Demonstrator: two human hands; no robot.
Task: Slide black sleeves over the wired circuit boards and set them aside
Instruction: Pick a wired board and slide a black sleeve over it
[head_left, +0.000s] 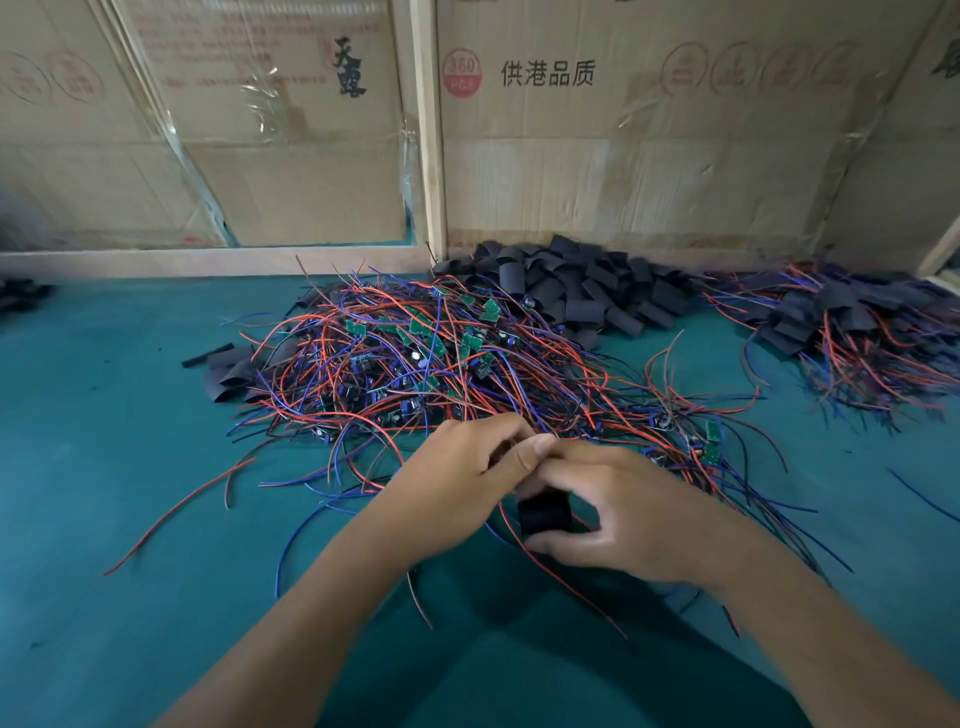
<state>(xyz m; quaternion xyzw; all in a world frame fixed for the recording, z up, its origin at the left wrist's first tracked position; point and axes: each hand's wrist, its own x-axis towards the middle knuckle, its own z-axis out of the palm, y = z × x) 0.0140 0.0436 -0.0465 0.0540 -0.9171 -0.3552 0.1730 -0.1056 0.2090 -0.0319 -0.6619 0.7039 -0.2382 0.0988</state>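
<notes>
A black sleeve (544, 512) sits between my two hands, low in the middle of the view. My right hand (618, 509) pinches it between thumb and fingers. My left hand (462, 478) is curled against its far end, gripping something hidden by the fingers; red and blue wires trail out below the sleeve. Beyond the hands lies a big tangle of wired circuit boards (415, 353), small green boards with red and blue leads. Behind that is a heap of loose black sleeves (582, 286). At the far right lies a pile of sleeved boards (841, 327).
The work surface is a teal mat (104, 467). Cardboard boxes (623, 130) and a wooden frame (428, 130) close off the back. A few flat black sleeves (228, 369) lie left of the tangle. Stray wires spread over the mat on both sides.
</notes>
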